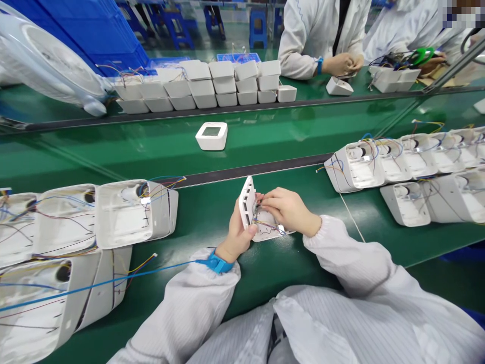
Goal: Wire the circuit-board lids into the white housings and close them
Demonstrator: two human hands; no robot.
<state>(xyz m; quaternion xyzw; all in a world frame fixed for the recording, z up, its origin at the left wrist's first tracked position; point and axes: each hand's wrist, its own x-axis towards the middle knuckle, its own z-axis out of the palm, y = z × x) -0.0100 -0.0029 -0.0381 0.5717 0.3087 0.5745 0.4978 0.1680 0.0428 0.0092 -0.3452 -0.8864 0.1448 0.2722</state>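
Observation:
My left hand (238,233) is closed around a white slotted plastic panel (248,202), held tilted up on its edge. Below and to the right of that panel lies an open white housing (270,233) with thin coloured wires inside it. Over the housing, my right hand (285,206) has its fingers pinched together near the panel's inner side. What those fingertips hold is too small and too covered to make out. A blue wrist strap (216,262) with a cord is round my left wrist.
Open white housings with wires stand stacked at the left (125,215) and right (364,164). A small white case with a dark window (211,136) lies on the green strip beyond. Stacked white boxes (202,86), a white fan (49,55) and co-workers' hands (343,64) are across the bench.

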